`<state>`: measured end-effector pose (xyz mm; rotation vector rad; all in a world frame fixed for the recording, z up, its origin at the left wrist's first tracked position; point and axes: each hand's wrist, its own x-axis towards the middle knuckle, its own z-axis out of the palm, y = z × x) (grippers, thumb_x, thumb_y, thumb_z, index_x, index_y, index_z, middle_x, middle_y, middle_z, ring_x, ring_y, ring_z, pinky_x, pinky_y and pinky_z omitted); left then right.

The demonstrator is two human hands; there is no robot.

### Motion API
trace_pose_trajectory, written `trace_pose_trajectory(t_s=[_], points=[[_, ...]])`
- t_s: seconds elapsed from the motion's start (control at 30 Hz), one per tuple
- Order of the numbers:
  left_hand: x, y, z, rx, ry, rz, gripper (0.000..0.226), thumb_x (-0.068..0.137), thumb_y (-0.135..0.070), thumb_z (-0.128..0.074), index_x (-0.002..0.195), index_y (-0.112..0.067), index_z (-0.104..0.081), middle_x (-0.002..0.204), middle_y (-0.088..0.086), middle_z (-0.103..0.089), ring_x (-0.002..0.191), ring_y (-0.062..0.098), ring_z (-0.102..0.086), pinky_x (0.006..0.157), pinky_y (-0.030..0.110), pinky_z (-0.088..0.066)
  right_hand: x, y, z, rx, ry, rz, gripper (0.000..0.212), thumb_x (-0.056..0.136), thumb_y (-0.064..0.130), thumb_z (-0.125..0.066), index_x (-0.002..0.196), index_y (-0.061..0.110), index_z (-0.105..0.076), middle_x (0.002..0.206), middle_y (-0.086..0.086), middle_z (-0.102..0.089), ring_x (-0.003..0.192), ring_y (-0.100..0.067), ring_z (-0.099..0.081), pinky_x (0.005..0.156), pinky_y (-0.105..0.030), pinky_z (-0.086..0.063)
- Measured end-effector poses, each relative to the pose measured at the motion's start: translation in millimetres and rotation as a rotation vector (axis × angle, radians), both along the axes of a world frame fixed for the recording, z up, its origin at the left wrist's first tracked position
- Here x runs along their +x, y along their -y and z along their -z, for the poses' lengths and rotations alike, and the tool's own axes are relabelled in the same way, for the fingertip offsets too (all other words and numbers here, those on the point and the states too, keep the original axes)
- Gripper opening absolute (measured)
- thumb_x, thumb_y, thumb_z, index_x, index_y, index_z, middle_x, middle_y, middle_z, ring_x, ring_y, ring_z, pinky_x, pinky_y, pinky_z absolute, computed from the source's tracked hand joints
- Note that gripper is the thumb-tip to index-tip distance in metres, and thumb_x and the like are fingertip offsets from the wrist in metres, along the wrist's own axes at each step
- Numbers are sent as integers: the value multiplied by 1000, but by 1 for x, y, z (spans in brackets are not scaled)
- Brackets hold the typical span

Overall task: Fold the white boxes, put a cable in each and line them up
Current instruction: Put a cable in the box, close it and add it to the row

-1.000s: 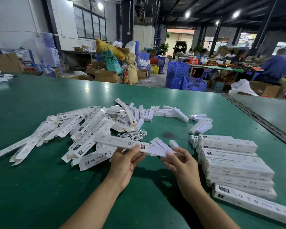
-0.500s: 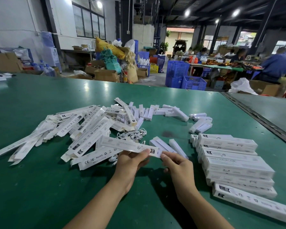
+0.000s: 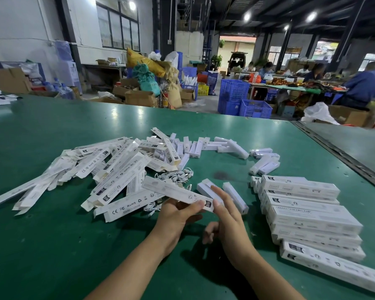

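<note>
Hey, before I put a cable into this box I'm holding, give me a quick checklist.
1. White box in the grip: ok, left hand holds it.
2. Near box end open for a cable: cannot tell, right hand covers it.
3. Right hand free: not ok, it touches the box end.
4. Cables nearby: ok, heaped just beyond the box.
5. Finished row nearby: ok, beside the right hand.
</note>
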<state>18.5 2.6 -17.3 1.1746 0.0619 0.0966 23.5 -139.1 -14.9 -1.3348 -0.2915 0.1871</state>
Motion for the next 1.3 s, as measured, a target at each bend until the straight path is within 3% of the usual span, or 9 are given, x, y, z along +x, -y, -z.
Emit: trace_pose_trajectory(t_s=[0.1, 0.27, 0.37, 0.47, 0.6, 0.73, 0.93, 1.13, 1.3], points=[[2, -1, 1, -10, -12, 12, 21, 82, -7, -75, 102, -5, -72, 104, 18, -75, 95, 27, -72, 75, 27, -57, 1, 2, 2, 18, 8, -90, 54, 76, 63, -58, 128, 52, -50, 118, 6, -68, 50, -26, -58, 51, -30, -47], [5, -5, -3, -119, 30, -119, 31, 72, -17, -75, 100, -5, -69, 96, 12, -75, 85, 20, -72, 66, 25, -56, 3, 2, 5, -60, 95, 60, 37, 88, 62, -50, 125, 58, -47, 115, 6, -69, 49, -28, -61, 50, -30, -49], [11, -25, -7, -225, 45, -303, 32, 77, -15, -72, 104, -2, -62, 97, 15, -72, 85, 23, -71, 67, 27, -58, 4, -3, 8, -174, 226, 137, 37, 94, 48, -52, 129, 37, -50, 109, 10, -71, 52, -26, -64, 55, -30, -51], [15, -49, -8, -268, 123, -449, 28, 90, -11, -65, 111, -14, -47, 99, 9, -69, 87, 23, -70, 72, 34, -57, 7, -9, 13, -535, 457, 241, 9, 93, 28, -64, 101, 27, -68, 92, 19, -70, 75, -1, -65, 73, -22, -49], [19, -58, -5, -261, 107, -592, 46, 99, -13, -58, 139, -13, -34, 97, 4, -66, 82, 19, -66, 67, 31, -49, 17, -18, 22, -1065, 670, 62, 40, 95, 42, -54, 132, 28, -54, 140, 13, -43, 129, -5, -38, 108, -23, -32], [21, -57, -1, -187, 93, -628, 50, 99, -17, -58, 142, -12, -33, 102, 4, -66, 84, 18, -65, 68, 31, -50, 32, -29, 20, -1222, 719, 59, 60, 97, 56, -41, 149, 28, -31, 157, 7, -24, 139, -17, -26, 112, -35, -28], [20, -56, 1, -54, 68, -632, 45, 97, -17, -62, 134, -17, -36, 127, 17, -62, 119, 36, -60, 103, 56, -48, 39, -40, 19, -1226, 734, 88, 42, 96, 55, -44, 130, 30, -54, 136, 6, -48, 123, -18, -41, 101, -33, -38], [17, -56, 2, -25, 92, -603, 47, 97, -15, -61, 136, -15, -35, 118, 12, -65, 102, 24, -65, 79, 35, -55, 39, -30, 20, -1174, 639, 207, 28, 93, 51, -54, 90, 23, -56, 99, 7, -51, 97, -16, -47, 73, -29, -38], [16, -52, 2, -4, 103, -599, 44, 97, -13, -61, 134, -17, -37, 112, 8, -68, 94, 20, -67, 66, 24, -55, 44, -31, 25, -1159, 666, 132, 46, 95, 19, -46, 141, 21, -42, 146, 4, -42, 132, -17, -37, 104, -30, -33]])
